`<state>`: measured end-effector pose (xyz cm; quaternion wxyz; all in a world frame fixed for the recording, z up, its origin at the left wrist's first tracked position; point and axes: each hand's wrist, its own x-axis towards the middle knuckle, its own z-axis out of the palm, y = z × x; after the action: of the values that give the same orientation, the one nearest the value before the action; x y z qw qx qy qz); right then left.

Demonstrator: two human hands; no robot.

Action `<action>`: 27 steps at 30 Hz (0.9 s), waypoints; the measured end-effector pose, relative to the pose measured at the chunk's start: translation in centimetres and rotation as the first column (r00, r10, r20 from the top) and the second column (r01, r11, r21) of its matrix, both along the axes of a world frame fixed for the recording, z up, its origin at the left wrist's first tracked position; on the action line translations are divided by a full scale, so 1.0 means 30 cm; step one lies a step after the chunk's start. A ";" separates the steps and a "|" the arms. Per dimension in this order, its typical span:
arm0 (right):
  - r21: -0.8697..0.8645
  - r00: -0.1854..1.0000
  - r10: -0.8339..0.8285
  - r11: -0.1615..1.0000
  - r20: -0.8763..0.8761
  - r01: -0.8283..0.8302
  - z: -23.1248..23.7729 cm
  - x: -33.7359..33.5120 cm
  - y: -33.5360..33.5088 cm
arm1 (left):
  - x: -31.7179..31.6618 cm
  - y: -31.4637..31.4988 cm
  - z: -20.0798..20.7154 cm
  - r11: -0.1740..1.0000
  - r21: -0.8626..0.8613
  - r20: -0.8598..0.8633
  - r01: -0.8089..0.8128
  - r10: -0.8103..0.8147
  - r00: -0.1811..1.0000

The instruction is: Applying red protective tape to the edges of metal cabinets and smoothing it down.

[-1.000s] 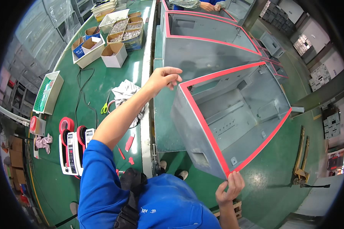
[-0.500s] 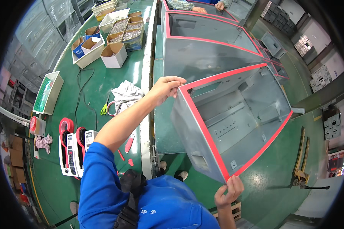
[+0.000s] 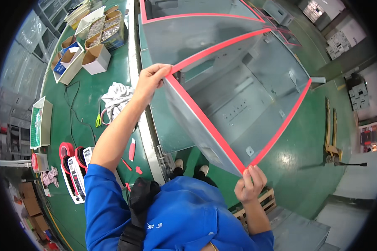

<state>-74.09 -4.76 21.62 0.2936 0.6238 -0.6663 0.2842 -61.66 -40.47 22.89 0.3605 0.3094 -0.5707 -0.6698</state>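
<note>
An open grey metal box [image 3: 188,113] stands in front of me, its rim lined with red tape [image 3: 203,121]. My left hand [image 3: 153,81] is closed at the far left corner, thumb and fingers pinching the tape at the rim. At the near corner my right hand [image 3: 251,184] is closed too, its fingertips pinching the tape where two taped edges meet. The taped edge nearest me runs between both hands. Fingers hide the exact ends of the tape. Inside the box are a rail, small holes and brackets.
Behind it stands another red-taped box [image 3: 184,37]. On the green bench to the left are tape dispensers [image 3: 75,175], a white rag [image 3: 117,100], green-handled scissors [image 3: 98,120], red tape scraps [image 3: 132,149] and parts bins [image 3: 94,58]. A yellow pallet jack [image 3: 331,146] stands at right.
My view has shifted, so the box and bench sit higher and further left in the picture. Both hands stay at the same two corners, still pinching.
</note>
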 end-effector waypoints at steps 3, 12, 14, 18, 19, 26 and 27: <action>-0.031 0.998 0.049 0.998 -0.036 -0.050 -0.013 -0.025 0.002 | -0.008 0.013 -0.005 0.999 -0.030 0.027 -0.028 0.029 0.999; 0.078 0.804 0.576 0.804 0.146 -0.590 0.100 -0.202 -0.001 | -0.030 0.057 -0.023 0.975 0.011 -0.042 -0.222 0.223 0.974; 0.082 0.654 0.624 0.694 0.428 -0.716 0.200 -0.254 -0.087 | 0.005 0.084 -0.093 0.959 0.039 -0.156 -0.281 0.284 0.946; -0.060 0.064 0.229 0.496 0.971 -0.866 0.271 -0.255 -0.380 | 0.025 0.244 -0.095 0.781 -0.036 -0.145 -0.624 0.613 0.776; -0.063 -0.063 0.016 0.475 0.998 -0.878 0.251 -0.235 -0.451 | 0.026 0.296 -0.090 0.748 -0.057 -0.149 -0.661 0.648 0.747; -0.326 -0.473 -0.317 0.420 0.822 -0.847 0.080 -0.127 -0.694 | -0.009 0.633 -0.054 0.601 -0.569 0.016 -0.561 0.690 0.724; -0.330 -0.482 -0.349 0.411 0.804 -0.850 0.101 -0.114 -0.691 | -0.009 0.673 -0.045 0.600 -0.599 0.036 -0.531 0.683 0.730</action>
<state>-77.51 -25.49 24.64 -0.7677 0.3527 -0.3202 0.4285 -61.94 -20.28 21.55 0.5624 0.4542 -0.6385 -0.2641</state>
